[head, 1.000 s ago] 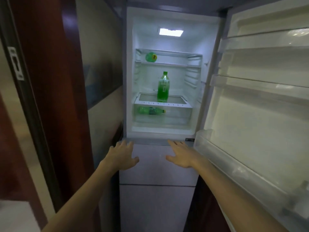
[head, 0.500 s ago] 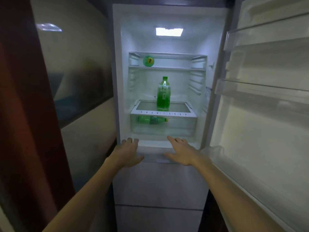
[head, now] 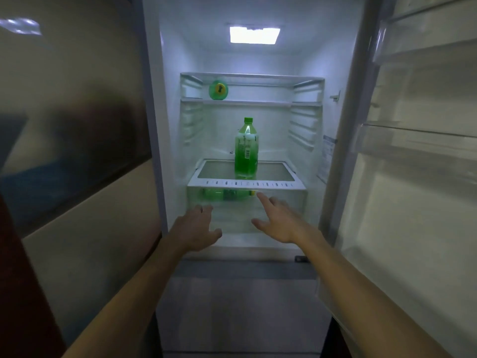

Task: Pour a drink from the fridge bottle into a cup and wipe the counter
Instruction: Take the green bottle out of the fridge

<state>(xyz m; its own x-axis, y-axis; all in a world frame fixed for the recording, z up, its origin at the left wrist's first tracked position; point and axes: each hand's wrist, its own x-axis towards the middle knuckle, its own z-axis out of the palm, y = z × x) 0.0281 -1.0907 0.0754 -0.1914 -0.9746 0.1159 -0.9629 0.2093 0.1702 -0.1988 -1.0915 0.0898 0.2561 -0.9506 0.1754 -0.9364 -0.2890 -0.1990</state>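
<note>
An upright green bottle [head: 246,148] with a green cap stands on the glass shelf [head: 246,184] in the middle of the open fridge. A second green bottle [head: 227,195] lies on its side in the clear drawer under that shelf. My left hand [head: 197,227] and my right hand [head: 280,219] reach into the fridge just in front of the drawer, both with fingers spread and holding nothing. The right fingertips are close to the lying bottle's yellow cap. No cup or counter is in view.
A round green container [head: 218,90] sits on the top shelf. The fridge door [head: 423,177] stands open on the right with bare shelves. A closed lower compartment [head: 240,306] is below my arms. A wall panel [head: 77,125] is on the left.
The view has closed in on the fridge. Both hands have risen from the lower compartment's top edge into the fridge opening, in front of the drawer.
</note>
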